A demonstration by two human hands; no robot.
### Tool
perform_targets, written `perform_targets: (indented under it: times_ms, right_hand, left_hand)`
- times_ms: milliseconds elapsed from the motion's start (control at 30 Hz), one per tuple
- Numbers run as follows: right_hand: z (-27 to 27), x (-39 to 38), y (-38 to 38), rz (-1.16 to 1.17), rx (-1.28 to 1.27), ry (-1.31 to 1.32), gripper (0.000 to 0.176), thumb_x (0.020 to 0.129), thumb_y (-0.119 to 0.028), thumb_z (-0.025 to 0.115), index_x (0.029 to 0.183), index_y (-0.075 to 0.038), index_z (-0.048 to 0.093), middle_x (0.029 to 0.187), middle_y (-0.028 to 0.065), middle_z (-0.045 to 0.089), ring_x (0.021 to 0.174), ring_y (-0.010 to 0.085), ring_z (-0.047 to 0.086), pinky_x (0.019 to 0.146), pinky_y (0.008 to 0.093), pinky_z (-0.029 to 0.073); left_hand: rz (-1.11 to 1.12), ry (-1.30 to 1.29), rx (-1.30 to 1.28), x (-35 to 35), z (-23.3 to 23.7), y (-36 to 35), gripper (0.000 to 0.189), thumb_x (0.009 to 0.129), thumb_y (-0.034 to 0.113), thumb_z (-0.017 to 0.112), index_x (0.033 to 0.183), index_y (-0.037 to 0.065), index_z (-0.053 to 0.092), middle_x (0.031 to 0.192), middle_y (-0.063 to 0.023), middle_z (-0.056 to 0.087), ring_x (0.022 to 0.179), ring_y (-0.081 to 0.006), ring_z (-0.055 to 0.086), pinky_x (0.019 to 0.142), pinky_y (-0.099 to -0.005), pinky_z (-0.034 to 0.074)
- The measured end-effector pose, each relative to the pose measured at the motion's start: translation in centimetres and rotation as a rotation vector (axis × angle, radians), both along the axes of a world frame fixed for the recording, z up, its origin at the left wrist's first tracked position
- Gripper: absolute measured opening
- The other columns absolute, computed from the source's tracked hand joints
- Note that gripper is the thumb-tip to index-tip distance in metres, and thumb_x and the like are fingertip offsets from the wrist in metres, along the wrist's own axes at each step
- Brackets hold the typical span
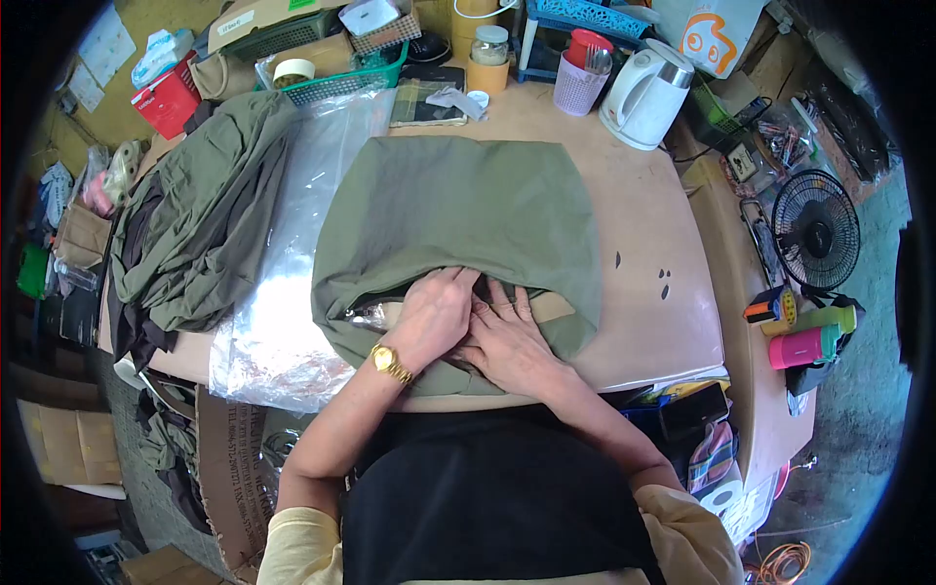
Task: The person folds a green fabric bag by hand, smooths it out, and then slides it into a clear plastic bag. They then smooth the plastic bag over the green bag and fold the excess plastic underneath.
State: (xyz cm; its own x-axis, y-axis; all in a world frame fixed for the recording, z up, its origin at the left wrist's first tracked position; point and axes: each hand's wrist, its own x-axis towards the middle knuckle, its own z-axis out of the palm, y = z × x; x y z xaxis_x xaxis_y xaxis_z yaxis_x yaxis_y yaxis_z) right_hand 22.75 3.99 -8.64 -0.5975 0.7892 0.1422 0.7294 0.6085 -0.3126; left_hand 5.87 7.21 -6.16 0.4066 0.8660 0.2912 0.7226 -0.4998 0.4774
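An olive-green fabric cover (468, 195) lies spread on the table, its near side gaping in a wide slit. My left hand (439, 310), with a gold watch on its wrist, is closed at the slit's upper edge, fingers curled on the cloth. Beside it my right hand (512, 349) lies palm down with fingers apart, its fingertips reaching under the edge of the cloth. Something tan and a bit of shiny clear plastic show inside the opening; what they are is mostly hidden.
A heap of green cloth (210, 214) lies left, next to a clear plastic sheet (283, 292). Along the back stand a white kettle (643, 97), a lilac cup (582, 86) and a green basket (356, 83). A black fan (816, 231) is at the right.
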Motion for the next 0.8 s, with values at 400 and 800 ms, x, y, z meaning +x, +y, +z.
perform_targets:
  times_ms: [400,800]
  right_hand:
    - [6.2,0.2,0.5,-0.058,0.129,0.783,0.03,0.076,0.001,0.08,0.104,-0.007,0.07,0.103,0.0084,0.064,0.094,0.0246,0.063,0.078,0.0337,0.052]
    - [7.7,-0.7,0.7,0.081,0.375,0.497,0.028,0.068,-0.009,0.084,0.093,-0.011,0.073,0.105,0.004,0.064,0.101,0.0253,0.061,0.089,0.0396,0.044]
  left_hand:
    - [0.058,-0.62,-0.265,-2.5,4.2,-6.3,0.076,0.092,-0.004,0.055,0.159,0.01,0.022,0.108,-0.006,0.077,0.1,-0.015,0.07,0.092,-0.0289,0.051]
    - [-0.038,-0.37,0.18,-3.0,4.3,-6.7,0.083,0.085,-0.01,0.057,0.159,0.004,0.02,0.104,-0.0154,0.073,0.081,-0.0304,0.071,0.077,-0.0377,0.056]
